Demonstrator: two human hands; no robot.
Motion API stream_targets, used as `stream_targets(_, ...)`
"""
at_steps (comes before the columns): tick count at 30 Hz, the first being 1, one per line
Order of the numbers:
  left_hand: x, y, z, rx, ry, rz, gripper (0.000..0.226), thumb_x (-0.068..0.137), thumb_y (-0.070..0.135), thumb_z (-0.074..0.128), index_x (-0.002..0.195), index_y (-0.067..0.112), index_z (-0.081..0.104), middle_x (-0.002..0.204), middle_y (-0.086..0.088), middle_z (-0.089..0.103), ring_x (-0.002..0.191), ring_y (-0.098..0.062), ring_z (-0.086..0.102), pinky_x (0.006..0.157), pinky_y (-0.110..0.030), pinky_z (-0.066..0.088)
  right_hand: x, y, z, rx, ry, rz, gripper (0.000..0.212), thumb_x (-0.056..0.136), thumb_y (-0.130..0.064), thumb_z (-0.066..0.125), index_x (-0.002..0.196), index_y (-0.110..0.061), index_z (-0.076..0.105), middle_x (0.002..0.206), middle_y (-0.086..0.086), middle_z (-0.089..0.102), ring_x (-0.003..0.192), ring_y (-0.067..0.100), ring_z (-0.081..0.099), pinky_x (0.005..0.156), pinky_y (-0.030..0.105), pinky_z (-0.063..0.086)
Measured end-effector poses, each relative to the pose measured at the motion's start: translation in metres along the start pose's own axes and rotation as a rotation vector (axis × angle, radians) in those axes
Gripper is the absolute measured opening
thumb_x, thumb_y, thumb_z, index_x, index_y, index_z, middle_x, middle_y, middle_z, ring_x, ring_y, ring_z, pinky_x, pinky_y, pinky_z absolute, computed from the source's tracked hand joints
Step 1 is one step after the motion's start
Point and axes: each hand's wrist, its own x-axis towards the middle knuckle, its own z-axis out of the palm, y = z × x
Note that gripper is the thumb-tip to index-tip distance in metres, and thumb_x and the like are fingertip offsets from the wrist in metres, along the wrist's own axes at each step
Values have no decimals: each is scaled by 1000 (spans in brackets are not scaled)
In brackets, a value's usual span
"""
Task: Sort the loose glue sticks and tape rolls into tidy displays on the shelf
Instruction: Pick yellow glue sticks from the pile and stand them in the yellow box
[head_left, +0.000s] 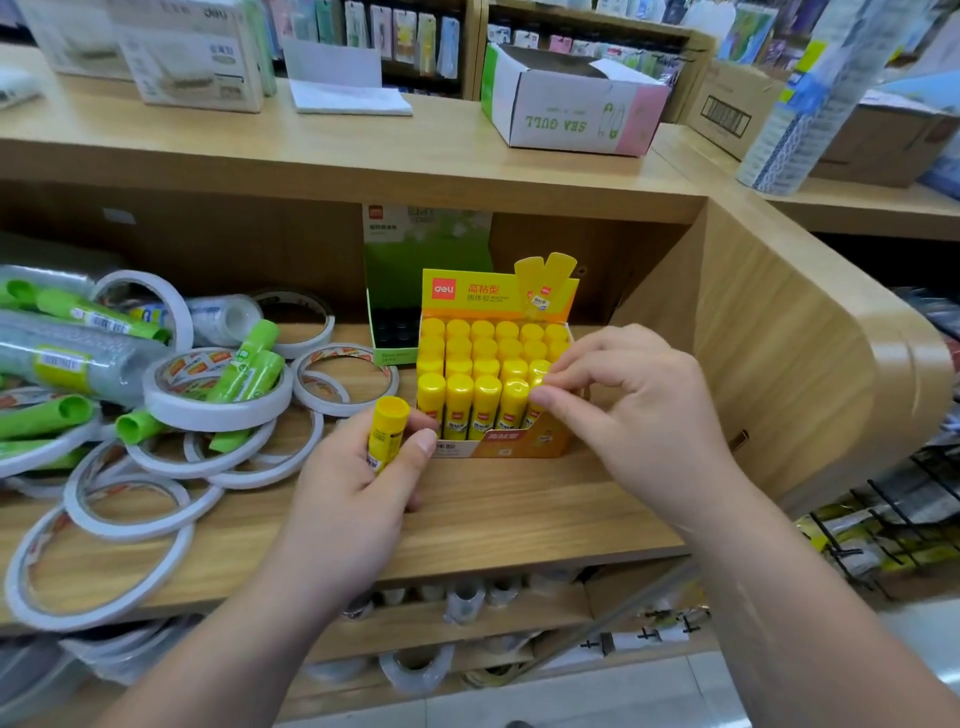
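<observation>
On the near edge of a pale wooden shelf (519, 519), the left hand (358, 488) curls around an upright yellow plastic glue stick (387, 431), just beside a yellow cardboard display box (498, 444). The right hand (628, 410) pinches the front-right yellow stick (532, 418), apparently seating it. The box looks nearly full, so the held stick needs a free slot. Farther left, green glue sticks (249, 364) and white tape rolls (218, 410) lie heaped, unsorted. A green cardboard box (395, 312) stands behind.

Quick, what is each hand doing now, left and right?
Left hand: holds a loose yellow glue stick.
Right hand: pinches a boxed glue stick at the front right of the display box.
</observation>
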Motion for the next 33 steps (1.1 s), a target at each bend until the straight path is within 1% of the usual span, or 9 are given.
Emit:
stream_targets(9, -3, 5, 4, -57, 61, -8, 17, 99, 26, 58, 87, 34, 67, 57, 2, 59, 52, -7, 52, 57, -30, 44, -3, 1, -6, -121, -98, 28, 31, 93, -48, 53, 80, -27, 72, 101, -11, 57, 99, 12, 48, 83, 37, 44)
stream_targets(12, -8, 14, 7, -35, 14, 74, 17, 98, 27, 58, 82, 27, 64, 54, 11, 52, 52, -6, 46, 57, -33, 38, -6, -12, -14, 8, -34, 3, 23, 96, -38, 58, 90, -23, 74, 107, -11, 61, 105, 11, 53, 88, 35, 45)
stream_targets(15, -8, 35, 15, 44, -135, 138, 21, 97, 25, 61, 77, 33, 63, 60, 24, 59, 61, 3, 54, 60, -17, 39, -7, -38, -24, 323, 11, 36, 14, 93, -31, 66, 97, -20, 72, 92, -7, 68, 88, 19, 63, 72, 40, 52)
stream_targets(17, -5, 45, 22, 98, -225, 177, 19, 97, 28, 62, 83, 40, 66, 76, 24, 66, 76, 2, 60, 68, -17, 43, -7, -50, -27, 499, -71, 90, 17, 85, -26, 73, 100, -18, 75, 89, -1, 73, 81, 22, 67, 68, 46, 54)
stream_targets(19, -3, 50, 28, 94, -288, 185, 10, 97, 31, 63, 95, 39, 68, 91, 19, 71, 88, -3, 64, 76, -28, 50, -7, -51, -27, 496, -103, 90, 15, 80, -23, 78, 92, -15, 78, 83, 1, 74, 76, 22, 69, 68, 48, 55)
stream_targets(21, -2, 52, 32, 129, -303, 197, 14, 94, 29, 66, 104, 39, 66, 98, 20, 71, 94, -1, 64, 79, -26, 51, -7, -46, -28, 524, -102, 138, 9, 80, -20, 83, 83, -12, 78, 77, 4, 74, 73, 22, 70, 67, 44, 57)
stream_targets(25, -4, 57, 37, 220, -274, 218, 26, 89, 22, 66, 102, 40, 53, 94, 20, 64, 86, -2, 61, 67, -26, 49, -8, -43, -26, 556, -71, 185, 12, 79, -15, 84, 79, -7, 75, 72, 9, 71, 66, 19, 65, 60, 35, 55)
stream_targets(28, -6, 58, 36, 48, -268, 196, 22, 90, 24, 68, 103, 36, 55, 91, 11, 67, 77, -7, 61, 67, -33, 52, -7, -43, -26, 650, -2, 228, 20, 79, -12, 83, 94, -10, 70, 82, 10, 71, 75, 18, 69, 68, 32, 59)
stream_targets(33, -11, 54, 30, -444, -123, 42, 34, 76, 26, 68, 108, 14, 63, 83, -9, 73, 66, -18, 65, 59, -24, 52, -13, -34, -34, 783, 56, 265, 30, 79, -10, 79, 108, -12, 72, 96, 13, 75, 93, 27, 72, 82, 39, 60)
